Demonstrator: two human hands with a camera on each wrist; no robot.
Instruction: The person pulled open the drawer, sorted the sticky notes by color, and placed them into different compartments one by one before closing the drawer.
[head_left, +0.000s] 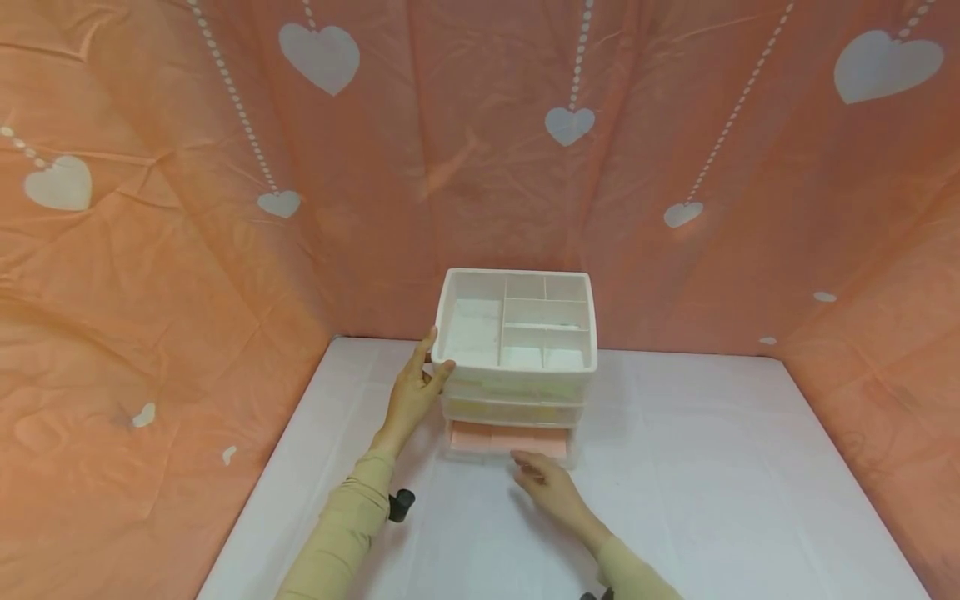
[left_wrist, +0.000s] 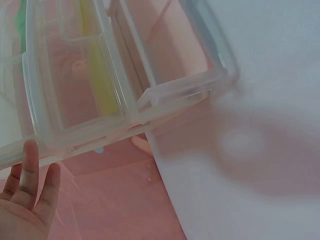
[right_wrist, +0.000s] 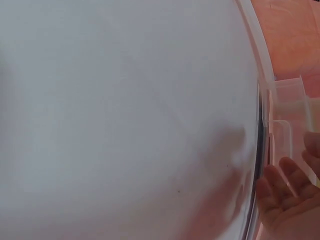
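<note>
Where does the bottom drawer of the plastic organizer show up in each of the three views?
Head: the bottom drawer sits centre frame, slightly pulled out, its pink inside showing, right hand at its front edge.
Left wrist: clear, pulled-out drawer at top centre, seen from the side.
Right wrist: only a clear drawer edge at the right border, beside the fingers.
Shared landmark: the white table.

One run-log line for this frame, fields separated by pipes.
left hand: steadies white plastic drawer organizer at its left side | right hand: fingers at pink bottom drawer, slightly open | surface: white table
</note>
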